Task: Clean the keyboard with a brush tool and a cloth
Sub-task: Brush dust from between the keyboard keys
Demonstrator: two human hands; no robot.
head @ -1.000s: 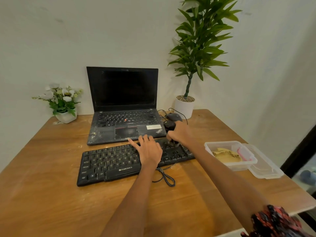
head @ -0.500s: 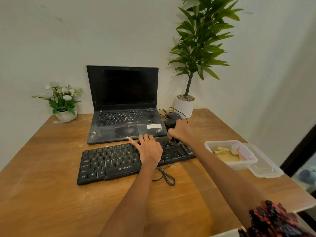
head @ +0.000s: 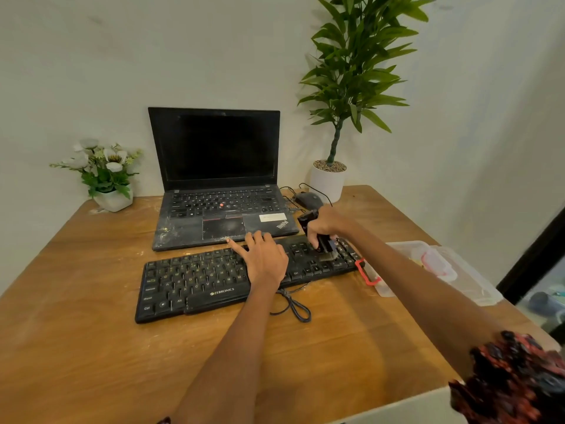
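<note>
A black Zebronics keyboard (head: 195, 280) lies on the wooden table (head: 91, 347) in front of a dusty black laptop (head: 220, 209). My left hand (head: 263, 258) rests flat on the keyboard's middle, fingers spread, holding it down. My right hand (head: 324, 224) grips a black brush tool (head: 321, 240) upright, its bristles pressed on the keys at the keyboard's right end. No cloth is clearly visible; something yellowish lies in the plastic box, mostly hidden by my right arm.
A clear plastic box (head: 434, 261) with a red clip and its lid sits right of the keyboard. A black mouse (head: 308, 198), a white potted plant (head: 328, 179) and a small flower pot (head: 113, 197) stand at the back. The keyboard's cable (head: 293, 304) loops in front.
My right hand with the brush has shifted slightly right along the keyboard's right end. The left hand stays pressed on the keys.
</note>
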